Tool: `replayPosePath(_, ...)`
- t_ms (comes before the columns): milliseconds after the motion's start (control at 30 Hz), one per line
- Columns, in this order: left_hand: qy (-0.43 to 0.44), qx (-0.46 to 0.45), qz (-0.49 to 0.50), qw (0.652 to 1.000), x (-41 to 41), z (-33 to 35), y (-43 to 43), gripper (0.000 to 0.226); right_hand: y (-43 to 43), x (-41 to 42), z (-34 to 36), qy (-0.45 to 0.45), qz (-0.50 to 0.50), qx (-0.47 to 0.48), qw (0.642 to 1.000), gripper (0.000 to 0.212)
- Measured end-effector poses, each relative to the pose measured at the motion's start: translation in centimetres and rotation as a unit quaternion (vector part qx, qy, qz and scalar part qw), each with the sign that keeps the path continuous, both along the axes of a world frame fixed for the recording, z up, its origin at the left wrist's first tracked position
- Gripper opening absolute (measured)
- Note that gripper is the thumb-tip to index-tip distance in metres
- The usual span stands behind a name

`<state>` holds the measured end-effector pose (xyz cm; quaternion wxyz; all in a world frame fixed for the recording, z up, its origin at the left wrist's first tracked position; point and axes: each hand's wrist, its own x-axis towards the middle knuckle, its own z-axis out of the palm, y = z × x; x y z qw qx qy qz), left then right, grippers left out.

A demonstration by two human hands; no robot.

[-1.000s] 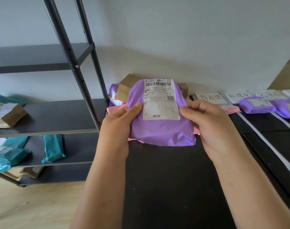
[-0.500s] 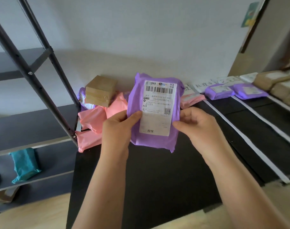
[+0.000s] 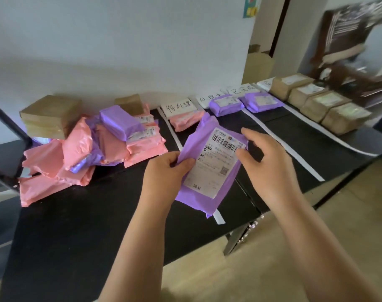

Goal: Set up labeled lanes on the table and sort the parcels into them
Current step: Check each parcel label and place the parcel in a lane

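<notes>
You are holding the purple parcel (image 3: 191, 147) above the black desk (image 3: 87, 225), over a white tape strip (image 3: 219, 217). Its long axis is running away from you, with the barcode end farthest and leaning right. Your left hand (image 3: 163, 173) is pinching its glossy left edge, fingers curled. Your right hand (image 3: 270, 166) is touching the paper label (image 3: 211, 168) with its thumb; whether it is gripping cannot be told. Crinkled pink mailers (image 3: 76, 149) are lying heaped far left.

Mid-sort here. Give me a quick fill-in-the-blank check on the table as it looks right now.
The left hand grips a label-up parcel wrapped in ___ plastic.
The lone parcel below the first lane label is ___.
The row of brown boxes at far right has ___ boxes.
The unsorted pile lies to the ___ of that label.
Missing words: purple; pink; four; left.
</notes>
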<state>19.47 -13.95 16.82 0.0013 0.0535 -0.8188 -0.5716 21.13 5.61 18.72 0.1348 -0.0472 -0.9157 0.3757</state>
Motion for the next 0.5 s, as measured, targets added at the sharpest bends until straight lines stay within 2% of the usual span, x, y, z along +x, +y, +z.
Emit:
replayPosePath(167, -0.034, -0.007, -0.009, 0.999, 0.1, -1.3, 5.4, 0.012, 6.0, -0.5, -1.5, -0.029, 0.023, 0.016, 0.999, 0.037)
replayPosePath(400, -0.064, -0.024, 0.020, 0.997, -2.2, -1.8, 8.6, 0.012, 9.3, -3.4, -3.6, -0.034, 0.036, -0.051, 0.997, 0.005)
replayPosePath(500, -0.067, -0.034, 0.021, 0.997, -4.8, -2.2, 9.1, 0.015, 10.0, -5.9, -4.3, -0.040, 0.031, -0.075, 0.996, 0.005)
